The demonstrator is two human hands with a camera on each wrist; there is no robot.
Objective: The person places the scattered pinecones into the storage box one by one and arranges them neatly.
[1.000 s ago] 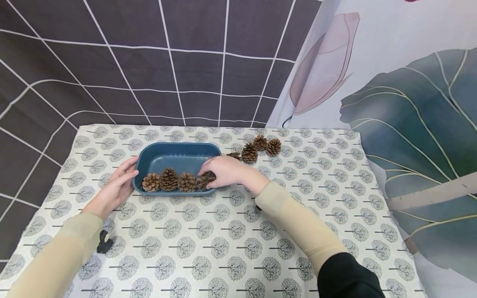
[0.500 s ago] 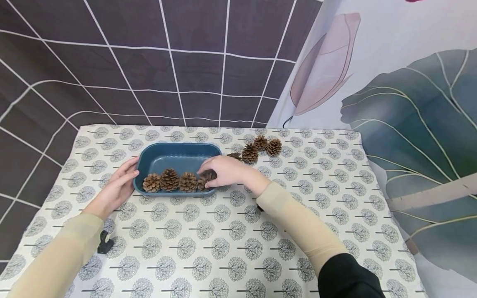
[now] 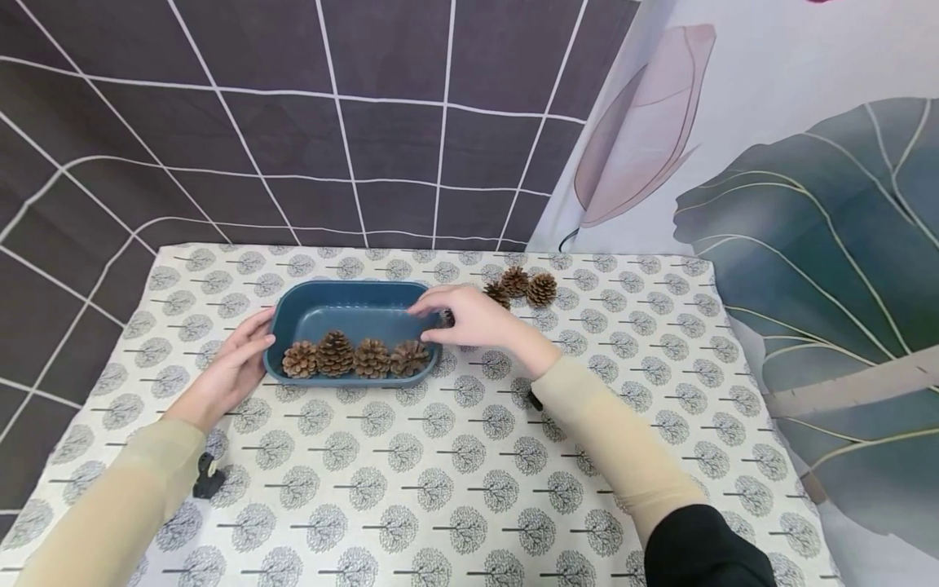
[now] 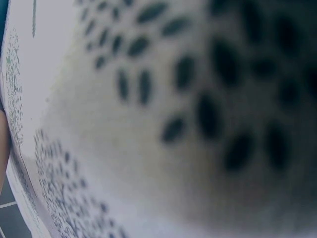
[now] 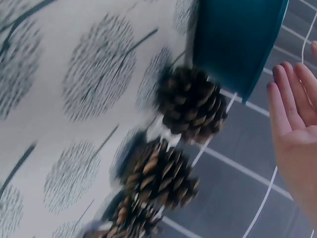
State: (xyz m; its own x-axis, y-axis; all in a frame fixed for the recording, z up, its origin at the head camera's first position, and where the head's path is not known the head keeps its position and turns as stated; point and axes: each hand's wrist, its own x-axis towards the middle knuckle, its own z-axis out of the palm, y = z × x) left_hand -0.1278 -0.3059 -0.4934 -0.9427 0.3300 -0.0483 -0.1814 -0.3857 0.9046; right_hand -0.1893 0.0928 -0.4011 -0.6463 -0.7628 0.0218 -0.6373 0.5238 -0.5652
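Note:
A blue oblong tray holds several pine cones in a row along its near side; the rightmost pine cone lies at the near right corner. My left hand rests against the tray's left end, thumb on the rim. Above the tray's right end is my right hand, fingers apart and nothing held. In the right wrist view that hand has relaxed fingers, with a pine cone outside the tray. The left wrist view shows mostly blurred cloth.
Behind and right of my right hand stand more pine cones, partly hidden by it. A tree-print cloth covers the table. A dark tiled backdrop rises behind, and a leaf-patterned curtain hangs at the right.
My right hand has let go of the rightmost pine cone in the tray and moved right and slightly back. My left hand has stayed at the tray.

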